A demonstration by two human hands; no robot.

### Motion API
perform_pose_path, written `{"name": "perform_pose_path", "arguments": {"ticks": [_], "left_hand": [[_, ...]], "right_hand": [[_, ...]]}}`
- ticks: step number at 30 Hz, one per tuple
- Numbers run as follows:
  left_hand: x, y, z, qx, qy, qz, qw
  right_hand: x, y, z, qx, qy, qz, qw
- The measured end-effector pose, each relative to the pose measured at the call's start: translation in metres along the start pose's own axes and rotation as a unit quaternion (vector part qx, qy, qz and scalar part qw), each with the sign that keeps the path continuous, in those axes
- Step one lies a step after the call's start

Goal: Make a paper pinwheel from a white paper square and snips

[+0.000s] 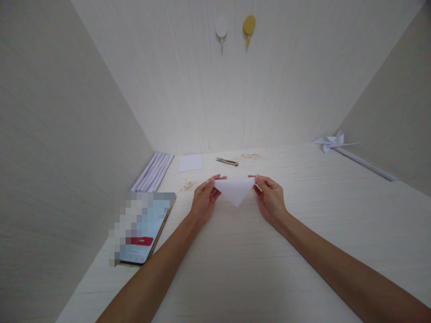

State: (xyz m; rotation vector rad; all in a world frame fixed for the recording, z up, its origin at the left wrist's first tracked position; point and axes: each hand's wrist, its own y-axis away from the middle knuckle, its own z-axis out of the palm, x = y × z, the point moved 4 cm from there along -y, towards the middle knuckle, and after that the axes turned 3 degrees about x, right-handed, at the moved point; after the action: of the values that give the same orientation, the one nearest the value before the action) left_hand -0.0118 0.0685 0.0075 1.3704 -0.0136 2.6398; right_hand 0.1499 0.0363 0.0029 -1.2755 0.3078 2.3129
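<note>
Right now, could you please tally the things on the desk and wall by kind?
Folded paper triangle, held by left hand and right hand: 1
Flat paper square: 1
Paper pinwheel: 1
Scissors: 1
Phone: 1
Wall hooks: 2
Total: 7

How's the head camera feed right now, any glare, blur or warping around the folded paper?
Head view: even, soft light, no glare; the white paper triangle between left hand and right hand is sharp but pale against the desk, so its edges look faint. Wide-angle warping splays the side walls. The phone screen is partly pixelated. The scissors read small.
</note>
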Motion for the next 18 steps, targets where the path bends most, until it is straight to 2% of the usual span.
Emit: {"name": "perform_pose_path", "arguments": {"ticks": [9, 16, 18], "left_hand": [[0.0, 0.0, -0.001, 0.01, 0.002, 0.0, 1.0], [0.001, -0.001, -0.002, 0.022, -0.006, 0.025, 0.999], [0.001, 0.0, -0.001, 0.021, -0.012, 0.02, 1.0]], "right_hand": [[0.001, -0.001, 0.001, -0.008, -0.034, 0.029, 0.999], [0.003, 0.008, 0.012, -0.095, 0.011, 0.054, 0.994], [0.005, 0.009, 0.012, -0.098, 0.02, 0.062, 0.993]]}}
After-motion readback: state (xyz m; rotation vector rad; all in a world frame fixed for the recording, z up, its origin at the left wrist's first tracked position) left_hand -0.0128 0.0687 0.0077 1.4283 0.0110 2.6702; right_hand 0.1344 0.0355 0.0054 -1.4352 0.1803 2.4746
